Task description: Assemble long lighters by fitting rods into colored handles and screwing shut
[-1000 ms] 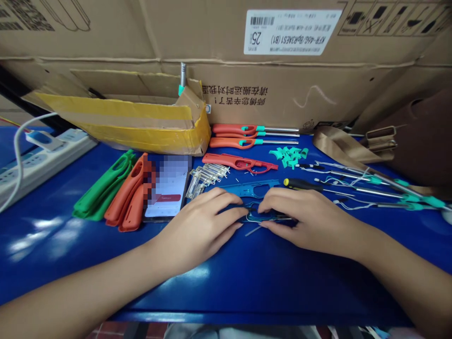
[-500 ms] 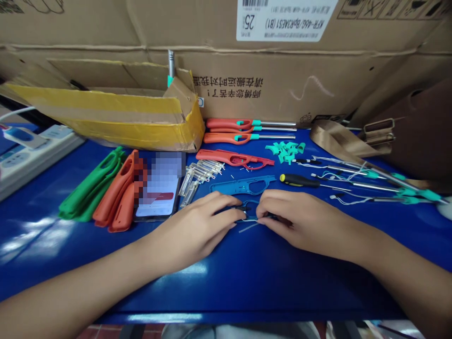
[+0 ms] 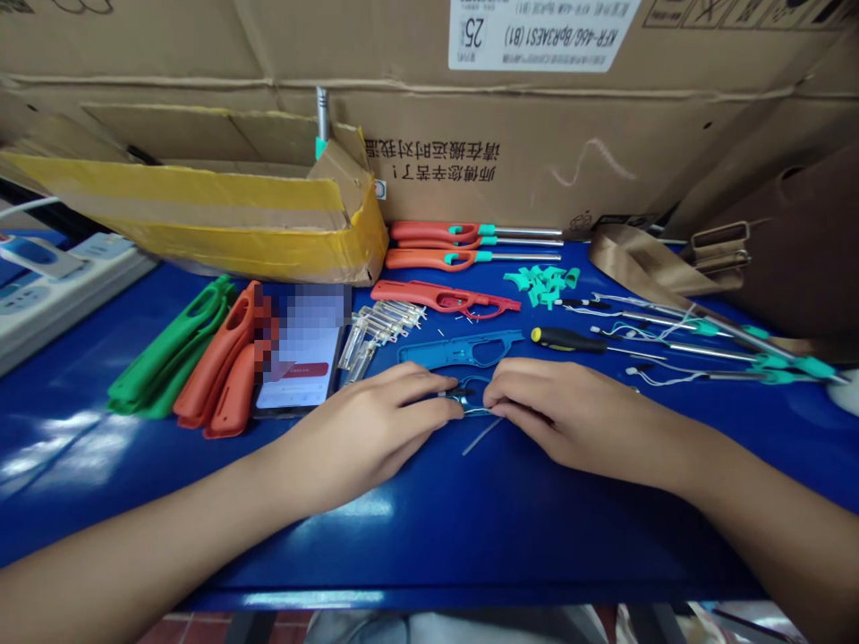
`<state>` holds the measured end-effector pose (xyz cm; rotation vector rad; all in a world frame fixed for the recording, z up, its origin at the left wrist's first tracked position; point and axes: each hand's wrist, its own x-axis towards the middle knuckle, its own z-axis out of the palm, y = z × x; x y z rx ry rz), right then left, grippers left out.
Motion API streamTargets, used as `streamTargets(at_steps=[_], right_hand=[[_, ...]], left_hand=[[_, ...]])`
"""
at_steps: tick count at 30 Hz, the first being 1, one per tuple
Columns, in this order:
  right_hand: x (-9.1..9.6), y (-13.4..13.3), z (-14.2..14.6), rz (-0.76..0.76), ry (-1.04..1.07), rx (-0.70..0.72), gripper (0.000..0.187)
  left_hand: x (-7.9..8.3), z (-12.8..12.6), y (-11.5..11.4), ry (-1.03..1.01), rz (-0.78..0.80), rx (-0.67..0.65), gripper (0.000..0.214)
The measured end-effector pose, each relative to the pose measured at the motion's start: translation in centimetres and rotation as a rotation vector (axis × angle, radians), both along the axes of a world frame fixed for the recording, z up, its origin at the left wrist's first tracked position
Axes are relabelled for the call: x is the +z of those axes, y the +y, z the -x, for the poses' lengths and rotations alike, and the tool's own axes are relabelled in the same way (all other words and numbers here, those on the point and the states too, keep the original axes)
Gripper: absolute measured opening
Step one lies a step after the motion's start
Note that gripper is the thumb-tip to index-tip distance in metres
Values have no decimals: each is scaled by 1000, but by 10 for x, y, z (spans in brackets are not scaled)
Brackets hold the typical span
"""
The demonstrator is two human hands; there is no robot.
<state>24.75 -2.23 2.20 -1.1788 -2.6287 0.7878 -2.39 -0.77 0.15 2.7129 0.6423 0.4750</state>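
My left hand and my right hand meet at the middle of the blue table, fingertips pinched on a blue lighter shell half with a thin wire in it. The hands mostly cover that piece. A second blue shell half lies flat just behind my fingers. A thin clear tube rests on the table below my fingertips.
Green shells and orange shells lie left beside a phone. Clear tubes, a red shell, finished orange lighters, teal caps, a screwdriver and wired metal rods fill the back. Cardboard boxes stand behind.
The view has shifted slightly down and left. Both hands stay pinched on the blue piece, nudged a little toward the far side; the thin tube now lies more exposed below them.
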Motion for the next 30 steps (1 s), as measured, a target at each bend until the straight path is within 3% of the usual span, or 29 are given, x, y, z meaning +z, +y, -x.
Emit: streamTargets(at_steps=[12,22,30], right_hand=[[-2,2,-3,-41,61,62,26],[2,-1,-4,-150,3,125,23],[-1,3,1,-85,66,54,20]], left_hand=[[-1,1,-1,-15,-20,-9,28],[1,0,0,9,-46,-7,29],[1,-2,-2,57,-27,8,30]])
